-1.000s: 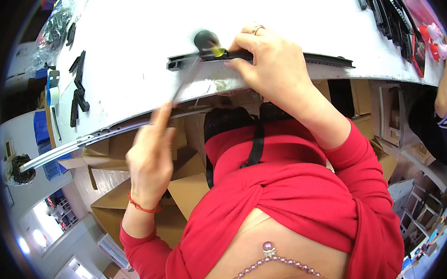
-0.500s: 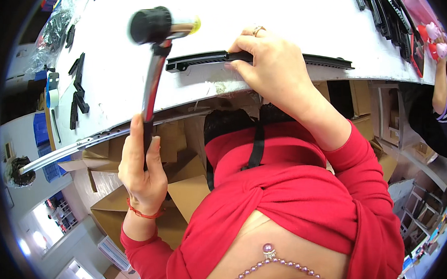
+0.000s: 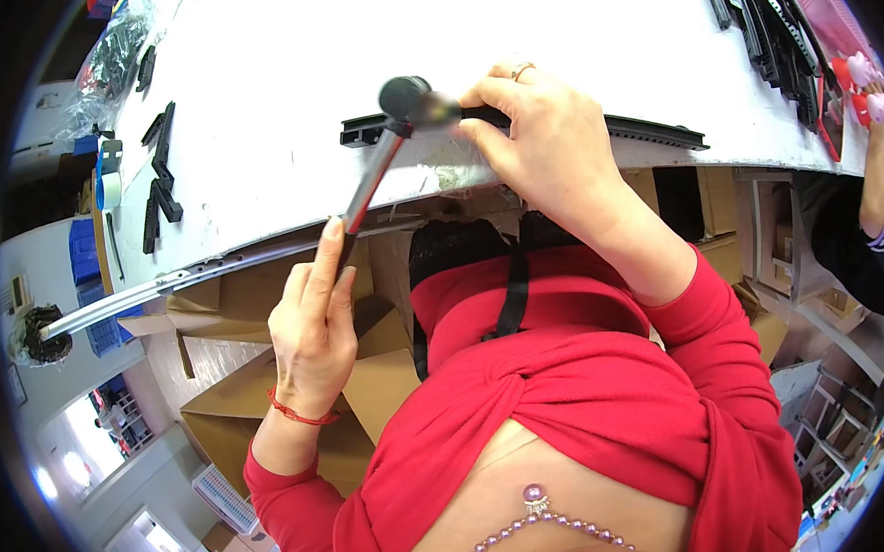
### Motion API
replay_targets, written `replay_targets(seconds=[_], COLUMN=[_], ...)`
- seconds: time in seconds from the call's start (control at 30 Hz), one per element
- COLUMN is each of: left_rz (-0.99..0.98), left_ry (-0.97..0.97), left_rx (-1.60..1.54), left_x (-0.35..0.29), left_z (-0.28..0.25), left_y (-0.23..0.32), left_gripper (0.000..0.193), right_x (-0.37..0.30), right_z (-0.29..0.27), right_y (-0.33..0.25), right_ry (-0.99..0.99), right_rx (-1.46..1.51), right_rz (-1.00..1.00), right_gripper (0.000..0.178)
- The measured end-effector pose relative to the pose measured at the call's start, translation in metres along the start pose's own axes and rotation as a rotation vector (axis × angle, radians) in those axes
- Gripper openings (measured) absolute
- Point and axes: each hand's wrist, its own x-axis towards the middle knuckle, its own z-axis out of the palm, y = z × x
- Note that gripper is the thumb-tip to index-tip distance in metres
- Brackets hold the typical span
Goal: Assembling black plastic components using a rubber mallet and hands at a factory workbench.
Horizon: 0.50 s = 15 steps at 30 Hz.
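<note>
Rail [image 3: 653, 133] sits under my R hand [image 3: 554, 128], fingers pinching it; mallet [image 3: 374, 177], gripped in L hand [image 3: 311, 331], is now down from raised, head just L of pinch, prob. mid-tap.

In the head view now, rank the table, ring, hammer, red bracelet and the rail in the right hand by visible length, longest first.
1. Table
2. Rail, partly covered
3. Hammer, its handle end hidden
4. Bracelet
5. Ring

Likely workshop: mallet [image 3: 374, 171], workbench [image 3: 276, 81]
</note>
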Motion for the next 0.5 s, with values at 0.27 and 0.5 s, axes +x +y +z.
replay_targets(seconds=[0.27,0.5], left_rz=[0.095,0.034], left_ry=[0.147,0.079], left_rx=[0.029,-0.010], left_x=[0.0082,0.0089], left_z=[-0.0034,-0.0034], left_y=[0.0007,0.0036], left_gripper=[0.061,0.058], right_x=[-0.0017,-0.0007], right_z=[0.0031,0.0052], right_y=[0.0049,0.0076], right_ry=[0.063,0.073], right_rx=[0.015,0.023], right_rz=[-0.091,-0.104], right_gripper=[0.015,0.016])
